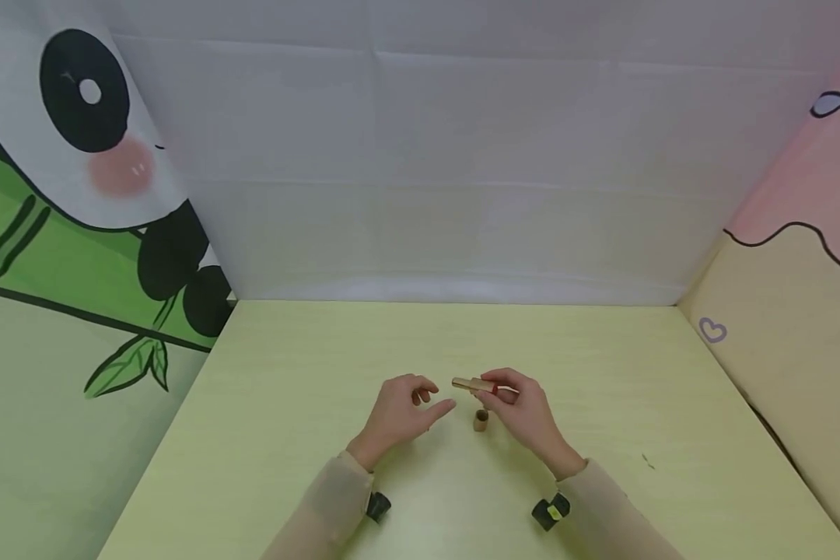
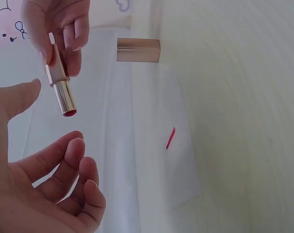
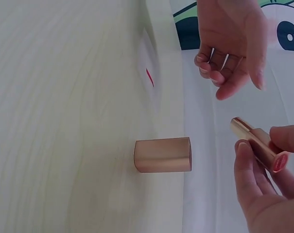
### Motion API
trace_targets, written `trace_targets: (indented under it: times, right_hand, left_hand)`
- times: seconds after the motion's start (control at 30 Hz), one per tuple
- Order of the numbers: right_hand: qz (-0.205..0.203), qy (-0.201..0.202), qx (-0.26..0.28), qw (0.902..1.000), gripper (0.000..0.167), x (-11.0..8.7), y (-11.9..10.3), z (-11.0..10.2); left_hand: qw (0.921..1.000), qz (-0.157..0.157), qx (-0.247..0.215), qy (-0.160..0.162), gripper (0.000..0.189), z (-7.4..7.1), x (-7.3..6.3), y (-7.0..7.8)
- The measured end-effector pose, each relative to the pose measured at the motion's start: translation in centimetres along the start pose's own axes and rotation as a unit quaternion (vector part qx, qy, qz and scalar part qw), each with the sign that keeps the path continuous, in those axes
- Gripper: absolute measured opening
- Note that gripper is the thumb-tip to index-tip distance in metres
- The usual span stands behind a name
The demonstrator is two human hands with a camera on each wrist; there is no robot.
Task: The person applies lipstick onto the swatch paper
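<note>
My right hand (image 1: pixel 521 408) pinches a gold lipstick (image 1: pixel 473 385) between thumb and fingers, above the table. In the left wrist view a little red shows at the tube's open tip, pointing toward my left hand; a reddish disc marks its base in the right wrist view. My left hand (image 1: pixel 407 411) hovers beside it, thumb apart from loosely bent fingers, holding nothing. The lipstick's cap (image 3: pixel 163 155), copper-gold and squarish, stands upright on the table just below my right hand. A white slip of paper (image 2: pixel 178 177) bearing a short red streak (image 2: pixel 170 139) lies near the cap.
The pale wooden table (image 1: pixel 308 350) is bounded by a white backdrop (image 1: pixel 427 179) behind and printed panels at left and right. A small dark mark (image 1: pixel 647 462) shows on the table at right. Each wrist wears a black camera.
</note>
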State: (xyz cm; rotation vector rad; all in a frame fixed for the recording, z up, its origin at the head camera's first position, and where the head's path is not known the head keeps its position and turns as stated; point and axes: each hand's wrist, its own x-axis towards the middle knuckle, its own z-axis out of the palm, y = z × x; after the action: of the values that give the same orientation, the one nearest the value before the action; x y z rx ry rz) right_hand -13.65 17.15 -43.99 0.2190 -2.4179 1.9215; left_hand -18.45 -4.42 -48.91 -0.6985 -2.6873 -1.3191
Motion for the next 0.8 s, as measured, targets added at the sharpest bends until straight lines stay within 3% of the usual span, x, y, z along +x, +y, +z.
trace_targets:
  times: [0.2, 0.43, 0.53, 0.7, 0.8]
  right_hand:
    - [0.011, 0.018, 0.055, 0.9982, 0.024, 0.3, 1.5, -0.2]
    - [0.017, 0.047, 0.105, 0.9932, 0.024, 0.7, 3.0, -0.1]
    - [0.016, 0.055, 0.114, 0.9919, 0.024, 0.5, 2.8, 0.0]
    - [0.012, 0.066, 0.119, 0.9906, 0.024, 0.3, 2.5, 0.1]
    - [0.011, 0.07, 0.125, 0.9896, 0.024, 0.3, 2.4, 0.1]
  left_hand:
    - [0.9988, -0.02, -0.046, 0.002, 0.037, 1.0, 0.7, 1.1]
    - [0.9856, -0.092, -0.141, -0.009, 0.04, 2.1, 1.3, 2.7]
    - [0.9731, -0.127, -0.192, -0.016, 0.041, 2.4, 1.6, 3.1]
    - [0.9345, -0.168, -0.312, -0.029, 0.042, 2.8, 2.0, 3.3]
    - [0.9169, -0.178, -0.356, -0.028, 0.042, 2.8, 2.2, 3.4]
